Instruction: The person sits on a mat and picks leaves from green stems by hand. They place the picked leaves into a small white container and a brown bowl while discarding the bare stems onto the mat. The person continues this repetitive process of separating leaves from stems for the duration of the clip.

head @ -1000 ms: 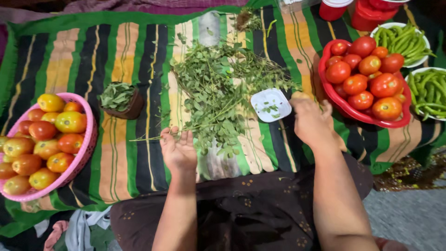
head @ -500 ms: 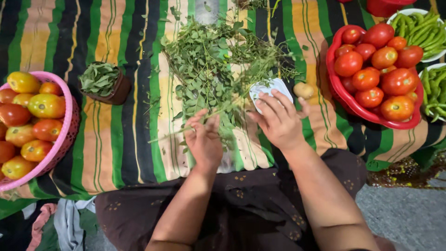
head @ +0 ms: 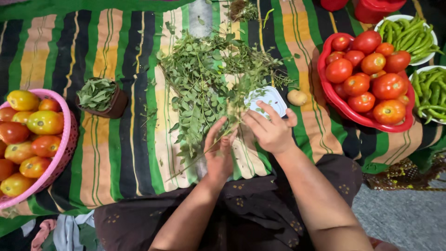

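A heap of green leafy sprigs (head: 209, 79) lies spread on a striped green, yellow and black cloth (head: 130, 148). My left hand (head: 219, 153) pinches one thin sprig stem (head: 190, 165) that slants down to the left. My right hand (head: 269, 130) is beside it, fingertips on the same sprig close to my left fingers. A small white square dish (head: 268, 98) sits just beyond my right hand, with a small pale potato (head: 297, 97) next to it.
A small dark bowl of picked leaves (head: 100, 96) stands at the left. A pink basket (head: 65, 153) of tomatoes is at the far left. A red basket (head: 344, 109) of tomatoes and two white bowls of green beans (head: 429, 93) are at the right.
Both hands have drawn together at the near edge of the leaf heap. My right hand has come left from beside the red basket, and my left hand has closed on a sprig stem.
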